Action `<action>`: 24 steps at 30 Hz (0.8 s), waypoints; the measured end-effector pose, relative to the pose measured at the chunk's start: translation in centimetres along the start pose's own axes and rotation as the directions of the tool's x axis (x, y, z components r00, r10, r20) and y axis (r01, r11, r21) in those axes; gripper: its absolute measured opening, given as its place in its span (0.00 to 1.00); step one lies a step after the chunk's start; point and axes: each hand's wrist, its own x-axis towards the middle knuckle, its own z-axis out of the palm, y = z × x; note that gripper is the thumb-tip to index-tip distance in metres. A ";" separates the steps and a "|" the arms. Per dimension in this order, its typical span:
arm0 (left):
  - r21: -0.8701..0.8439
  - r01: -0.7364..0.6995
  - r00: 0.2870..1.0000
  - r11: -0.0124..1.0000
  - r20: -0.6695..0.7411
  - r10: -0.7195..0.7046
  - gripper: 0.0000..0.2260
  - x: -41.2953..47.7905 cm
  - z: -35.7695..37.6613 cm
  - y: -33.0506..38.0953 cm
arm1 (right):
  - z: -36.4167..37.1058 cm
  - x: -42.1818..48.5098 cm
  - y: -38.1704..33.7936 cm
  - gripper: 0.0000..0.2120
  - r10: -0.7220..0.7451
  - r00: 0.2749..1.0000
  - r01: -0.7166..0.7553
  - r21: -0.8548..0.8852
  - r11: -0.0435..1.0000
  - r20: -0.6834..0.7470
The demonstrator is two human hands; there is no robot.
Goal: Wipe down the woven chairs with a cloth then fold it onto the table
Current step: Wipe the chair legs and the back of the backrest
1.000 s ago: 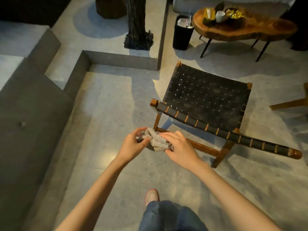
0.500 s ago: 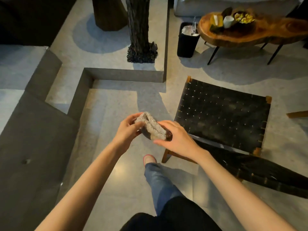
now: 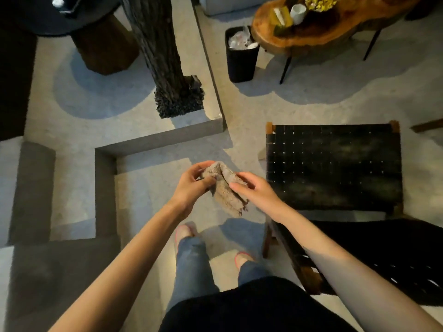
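Concrete floor (image 3: 311,111); woven chair (image 3: 333,166); table (image 3: 318,32)

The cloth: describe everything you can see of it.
The cloth is grey-beige and fuzzy, like terry towelling. It is bunched into soft lengthwise folds rather than spread flat. It is held in the air above the concrete floor, just left of the woven chair and not touching it. The left hand grips its upper end, the right hand pinches the other upper side, and its lower end hangs free.
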 end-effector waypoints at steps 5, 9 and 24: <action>0.165 -0.010 0.982 0.986 0.186 -0.021 0.14 8.0 -3.2 2.0 | 2.8 6.0 -0.5 0.04 0.014 0.957 0.003 0.058 0.998 -0.290; 0.348 -0.051 0.915 0.936 0.391 -0.095 0.15 13.1 -5.3 3.7 | 5.5 9.7 -2.1 0.04 0.093 0.849 -0.089 0.032 0.995 -0.520; 0.490 -0.750 0.469 0.444 0.868 -0.166 0.08 20.5 2.1 5.6 | 5.0 5.2 -3.0 0.08 0.299 0.294 -0.180 0.254 0.950 -0.908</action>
